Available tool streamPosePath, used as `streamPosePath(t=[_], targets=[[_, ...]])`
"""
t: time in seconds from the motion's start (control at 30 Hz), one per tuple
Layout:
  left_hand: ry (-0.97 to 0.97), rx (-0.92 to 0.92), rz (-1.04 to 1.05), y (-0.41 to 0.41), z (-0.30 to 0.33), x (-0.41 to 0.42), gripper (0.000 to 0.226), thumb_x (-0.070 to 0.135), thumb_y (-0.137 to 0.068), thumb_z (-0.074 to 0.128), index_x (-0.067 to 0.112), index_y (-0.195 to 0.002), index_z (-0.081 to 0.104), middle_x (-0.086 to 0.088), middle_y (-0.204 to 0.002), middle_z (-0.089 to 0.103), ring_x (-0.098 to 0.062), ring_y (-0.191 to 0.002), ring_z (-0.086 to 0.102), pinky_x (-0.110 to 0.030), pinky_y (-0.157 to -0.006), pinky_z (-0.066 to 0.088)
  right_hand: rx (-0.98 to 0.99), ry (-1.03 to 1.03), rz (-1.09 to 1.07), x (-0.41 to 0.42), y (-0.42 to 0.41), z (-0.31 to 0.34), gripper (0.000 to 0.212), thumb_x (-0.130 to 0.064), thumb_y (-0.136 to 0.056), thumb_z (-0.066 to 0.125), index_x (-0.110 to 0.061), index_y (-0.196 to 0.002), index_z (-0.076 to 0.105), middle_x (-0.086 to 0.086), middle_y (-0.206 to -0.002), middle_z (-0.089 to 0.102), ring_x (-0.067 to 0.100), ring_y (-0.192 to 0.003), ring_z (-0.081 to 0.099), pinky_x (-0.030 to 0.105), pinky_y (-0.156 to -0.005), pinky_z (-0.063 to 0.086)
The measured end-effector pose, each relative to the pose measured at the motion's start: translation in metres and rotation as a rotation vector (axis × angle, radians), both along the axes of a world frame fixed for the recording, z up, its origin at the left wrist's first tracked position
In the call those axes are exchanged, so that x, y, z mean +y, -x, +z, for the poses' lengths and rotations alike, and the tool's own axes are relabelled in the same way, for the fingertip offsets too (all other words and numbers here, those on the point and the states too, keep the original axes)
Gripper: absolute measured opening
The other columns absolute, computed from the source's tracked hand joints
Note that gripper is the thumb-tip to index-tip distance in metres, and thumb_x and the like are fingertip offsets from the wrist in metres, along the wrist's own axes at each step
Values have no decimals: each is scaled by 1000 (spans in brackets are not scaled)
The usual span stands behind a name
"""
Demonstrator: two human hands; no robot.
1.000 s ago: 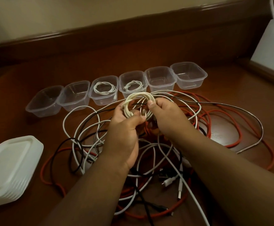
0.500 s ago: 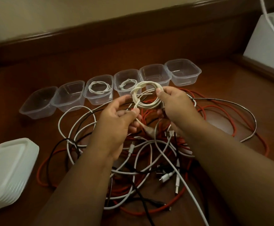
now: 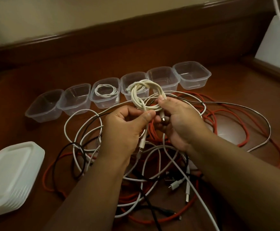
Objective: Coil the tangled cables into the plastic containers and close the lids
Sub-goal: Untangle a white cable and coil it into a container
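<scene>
In the head view, both hands hold a coiled cream cable (image 3: 146, 95) above the tangle of red, white and black cables (image 3: 177, 164) on the worktop (image 3: 235, 90). The left hand (image 3: 126, 129) has its grip pinched on the coil's lower strand; the right hand (image 3: 179, 120) grips the coil's right side. Six clear containers (image 3: 76, 99) stand in a row behind, two holding white coils. Stacked lids (image 3: 9, 177) lie at left.

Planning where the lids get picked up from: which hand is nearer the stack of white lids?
Left. The left hand is at centre, right of the stack of white lids; the right hand lies farther right.
</scene>
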State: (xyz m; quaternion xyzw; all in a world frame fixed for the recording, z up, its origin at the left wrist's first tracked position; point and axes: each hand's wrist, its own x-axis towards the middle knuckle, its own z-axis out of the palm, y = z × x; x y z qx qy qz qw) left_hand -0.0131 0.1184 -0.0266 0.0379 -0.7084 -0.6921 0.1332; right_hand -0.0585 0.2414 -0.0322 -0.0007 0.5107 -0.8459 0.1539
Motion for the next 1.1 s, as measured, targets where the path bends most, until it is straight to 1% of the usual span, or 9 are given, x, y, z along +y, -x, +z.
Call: streamPosePath(t=[0.1,0.23,0.3,0.33,0.4,0.53,0.7,0.87,1.1], targets=[[50,-51,-18,3,2,-5,11,12,-79,77,7,-82,68,-6,-75,75,-9,-58,66,-20,-53,50,-73,47,-58,2,1,2,17,-22,-100,54,-9,-97,64,2,-67,61,8,-49,52,21,-48,46],[144,-103,-95,6,4,-13,15,16,-75,78,5,-81,71,-14,-78,73,-40,-67,63,-40,-65,57,-211,114,-76,1,1,4,17,-23,-99,56,-8,-95,64,1,-64,59,5,-45,51,19,-43,45],[140,-116,-94,9,4,-19,14,17,-76,80,7,-80,72,-21,-80,70,-41,-64,60,-40,-67,56,-241,150,-44,2,0,5,17,-22,-99,56,-8,-95,63,1,-63,62,6,-47,54,18,-44,46],[154,-118,-79,10,2,-23,13,21,-76,83,12,-79,73,-23,-84,71,-45,-73,66,-51,-77,59,-233,156,-18,2,0,5,17,-22,-99,55,-8,-95,62,2,-62,63,7,-48,57,19,-45,47],[236,-102,3,10,1,-25,10,28,-77,83,22,-80,75,-14,-85,74,-40,-84,71,-61,-78,58,-188,143,27,2,0,6,17,-21,-100,52,-7,-100,61,5,-66,68,11,-54,63,21,-50,52],[176,-88,129,11,-1,-20,8,21,-86,74,22,-78,74,7,-73,75,-11,-73,74,-48,-77,61,-108,149,85,1,1,4,18,-19,-102,47,-5,-103,58,16,-87,74,21,-73,72,29,-65,60],[-169,-135,152,17,-11,-9,12,8,-92,65,13,-96,74,-4,-88,78,-17,-87,74,-33,-81,59,-89,119,91,-1,1,1,21,-16,-101,48,-3,-113,59,20,-105,73,28,-95,72,38,-80,60],[-508,-139,125,16,-12,0,18,1,-95,55,2,-107,68,-13,-96,76,-19,-88,74,-27,-77,59,-83,-11,101,1,2,0,22,-16,-100,52,-2,-110,66,15,-101,74,23,-89,71,36,-76,59],[-575,-69,66,11,-9,5,19,-5,-87,60,10,-97,62,-4,-88,75,-17,-83,72,-29,-73,55,-56,-126,145,-3,1,-4,25,-19,-102,48,-3,-108,66,12,-86,72,19,-73,67,34,-72,58]])
